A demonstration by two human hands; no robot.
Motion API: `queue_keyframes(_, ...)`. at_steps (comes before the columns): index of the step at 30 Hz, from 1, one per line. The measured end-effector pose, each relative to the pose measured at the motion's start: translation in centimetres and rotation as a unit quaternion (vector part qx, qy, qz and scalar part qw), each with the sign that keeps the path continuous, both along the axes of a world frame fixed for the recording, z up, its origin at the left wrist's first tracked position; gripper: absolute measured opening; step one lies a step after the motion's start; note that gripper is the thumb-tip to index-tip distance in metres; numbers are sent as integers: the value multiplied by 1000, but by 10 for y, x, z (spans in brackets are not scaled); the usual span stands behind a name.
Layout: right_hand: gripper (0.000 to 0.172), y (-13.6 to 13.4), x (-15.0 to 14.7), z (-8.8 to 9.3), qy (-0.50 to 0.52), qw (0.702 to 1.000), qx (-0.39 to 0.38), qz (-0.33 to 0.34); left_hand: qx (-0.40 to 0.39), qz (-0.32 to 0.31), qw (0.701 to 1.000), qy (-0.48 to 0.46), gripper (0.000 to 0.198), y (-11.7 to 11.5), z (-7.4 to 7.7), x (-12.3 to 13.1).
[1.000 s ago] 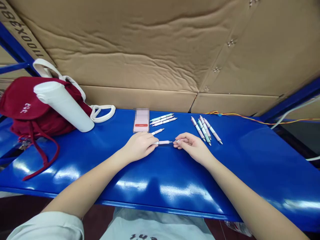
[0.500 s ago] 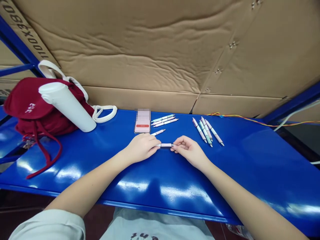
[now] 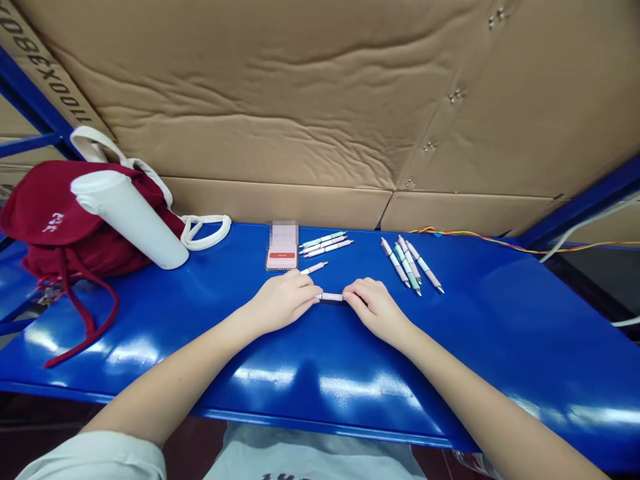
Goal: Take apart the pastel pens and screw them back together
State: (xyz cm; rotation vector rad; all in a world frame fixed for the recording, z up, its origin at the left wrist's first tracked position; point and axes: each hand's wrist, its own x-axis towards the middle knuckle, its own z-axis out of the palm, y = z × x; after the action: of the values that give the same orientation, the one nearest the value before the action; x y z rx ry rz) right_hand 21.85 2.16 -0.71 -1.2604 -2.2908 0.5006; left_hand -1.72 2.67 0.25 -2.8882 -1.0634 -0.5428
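Observation:
Between my two hands lies a pale pink-and-white pen [image 3: 331, 297], held level just above the blue table. My left hand [image 3: 286, 300] is closed around its left end. The fingers of my right hand [image 3: 375, 305] pinch the tip end, which they now cover. Just beyond my left hand rests a single pen [image 3: 315, 268], partly hidden by the fingers. Behind it is a small group of pastel pens [image 3: 327, 247] beside a phone [image 3: 282, 257] with a lit screen. To the right, several pink and green pens [image 3: 409, 263] lie side by side, tips toward me.
On the left, a dark red bag [image 3: 45, 207] with white straps has a white cylindrical bottle [image 3: 135, 223] leaning on it. Cardboard [image 3: 260, 147] walls the back of the blue table [image 3: 500, 333]. Red and yellow wires [image 3: 480, 241] run along the back right.
My right fingers have closed further over the pen's tip, hiding it. The view has shifted slightly. My left hand keeps its grip.

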Motion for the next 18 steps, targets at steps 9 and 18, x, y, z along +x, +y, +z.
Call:
queue_keyframes(9, 23, -1, 2, 3, -24, 999, 14, 23, -6, 2, 1000, -4, 27, -3, 2, 1)
queue_keyframes(18, 22, -3, 4, 7, -34, 997, 45, 57, -34, -6, 999, -9, 24, -5, 8, 4)
